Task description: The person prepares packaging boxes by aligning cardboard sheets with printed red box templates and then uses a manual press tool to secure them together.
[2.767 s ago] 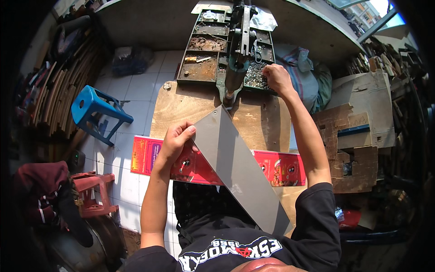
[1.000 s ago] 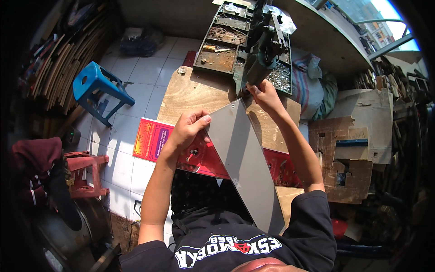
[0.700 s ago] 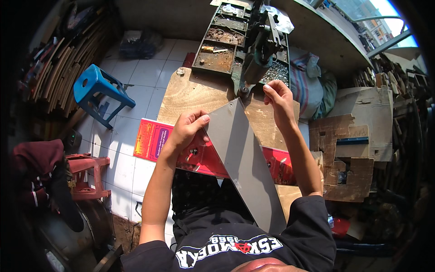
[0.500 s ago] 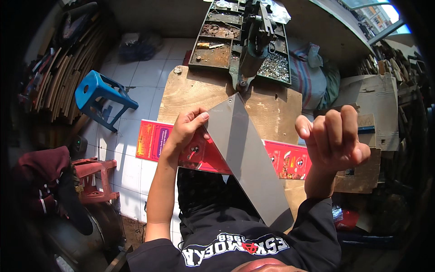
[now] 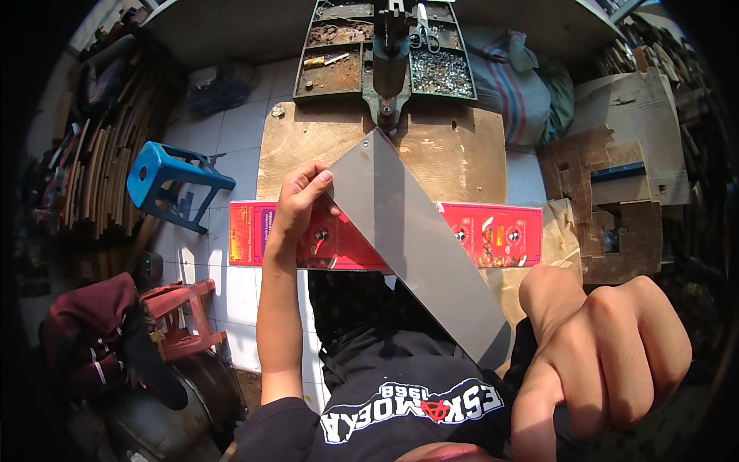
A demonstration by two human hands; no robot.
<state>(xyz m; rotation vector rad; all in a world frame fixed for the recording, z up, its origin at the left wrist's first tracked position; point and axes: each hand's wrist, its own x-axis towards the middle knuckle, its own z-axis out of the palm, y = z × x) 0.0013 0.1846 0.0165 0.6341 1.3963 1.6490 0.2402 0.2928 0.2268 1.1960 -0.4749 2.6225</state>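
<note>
My left hand [image 5: 302,202] pinches the left edge of a long flat grey panel [image 5: 408,223], thumb on top and fingers partly hidden below. The panel slants from the foot of a dark hand press [image 5: 387,81] down toward my right side. A small round metal eyelet or rivet sits in its far corner. Under it, crosswise, lies a red printed strip [image 5: 504,239], its middle covered. Close in front of the camera, my right hand [image 5: 596,346] is raised with its fingers curled; whatever they hold, if anything, is hidden.
A wooden board [image 5: 454,165] lies beneath the press. Compartment trays [image 5: 329,65] with small metal parts flank it, and scissors [image 5: 424,31] rest in the right one. A blue stool [image 5: 173,181] stands left, a striped sack [image 5: 504,92] right, beside cardboard pieces [image 5: 627,185].
My right hand has come nearer the camera and moved lower right, turning its back into view. My left hand still grips the panel's edge. The whole view has shifted and straightened slightly.
</note>
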